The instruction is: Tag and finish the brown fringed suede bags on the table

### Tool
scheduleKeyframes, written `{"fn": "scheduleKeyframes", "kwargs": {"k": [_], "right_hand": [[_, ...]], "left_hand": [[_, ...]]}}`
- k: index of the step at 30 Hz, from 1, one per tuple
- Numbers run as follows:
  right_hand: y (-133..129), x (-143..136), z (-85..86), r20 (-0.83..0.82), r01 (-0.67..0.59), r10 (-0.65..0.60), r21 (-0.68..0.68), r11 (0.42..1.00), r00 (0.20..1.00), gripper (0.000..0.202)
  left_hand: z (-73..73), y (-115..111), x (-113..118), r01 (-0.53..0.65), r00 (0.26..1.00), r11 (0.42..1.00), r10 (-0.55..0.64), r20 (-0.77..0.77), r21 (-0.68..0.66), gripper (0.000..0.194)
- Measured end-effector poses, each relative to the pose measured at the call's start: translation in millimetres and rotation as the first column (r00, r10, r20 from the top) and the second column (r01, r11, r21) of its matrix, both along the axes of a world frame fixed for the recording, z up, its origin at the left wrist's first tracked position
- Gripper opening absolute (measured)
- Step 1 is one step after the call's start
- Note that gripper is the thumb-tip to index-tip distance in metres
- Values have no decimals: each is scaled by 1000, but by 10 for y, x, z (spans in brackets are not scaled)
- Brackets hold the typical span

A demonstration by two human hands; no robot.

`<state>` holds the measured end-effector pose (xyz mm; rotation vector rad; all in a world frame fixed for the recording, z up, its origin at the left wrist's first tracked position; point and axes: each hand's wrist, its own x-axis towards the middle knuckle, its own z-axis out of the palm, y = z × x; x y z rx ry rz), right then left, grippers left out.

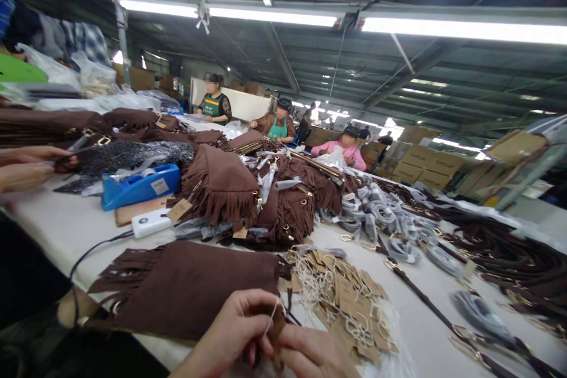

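Note:
My left hand is closed, its fingers pinching the white string of a hang tag. Beside it, my right hand grips the small brown hang tag, which is seen edge-on and partly covered by the fingers. Just beyond both hands a brown fringed suede bag lies flat on the white table, with its fringe to the left. Touching its right end is a loose pile of kraft hang tags with white strings.
Stacked fringed bags stand behind, near a blue tape dispenser and a white power bank with a cable. Wrapped straps and dark straps cover the right side. Another person's hands work at left; several people sit or stand beyond.

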<state>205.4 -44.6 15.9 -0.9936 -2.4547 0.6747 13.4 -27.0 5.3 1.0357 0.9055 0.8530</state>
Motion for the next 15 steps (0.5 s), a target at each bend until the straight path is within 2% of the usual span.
{"fn": "scheduleKeyframes", "kwargs": {"k": [2,4,5,7,9,11,12,13,15], "right_hand": [[46,-31,-61,23,-45,45,13,999,999,28],[77,-31,-187,0,-59,59,60,996,998,25],[85,-23,-265,-35,-55,59,103,993,998,20],[87,-6,-421,-117,7,15,192,981,993,27],[68,-12,-547,-156,77,-40,233,969,987,41],[37,-44,-625,-162,118,-82,232,965,983,42],[22,-62,-652,-171,134,-93,242,961,981,40],[10,-74,-675,-185,157,-111,258,953,976,39],[3,-70,-727,-219,248,-185,314,916,958,35]], "left_hand": [[99,0,-27,74,963,961,1,-268,268,21],[201,15,-88,133,868,835,161,-470,533,21],[247,30,-134,144,818,771,261,-513,621,22],[326,68,-252,90,735,688,442,-514,720,23],[390,102,-395,-34,669,621,596,-444,783,24],[443,105,-538,-158,609,552,707,-359,819,20],[465,88,-603,-193,612,540,719,-330,819,17],[483,56,-663,-190,647,562,688,-328,805,14],[504,-49,-771,-62,758,677,510,-407,733,11]]}}
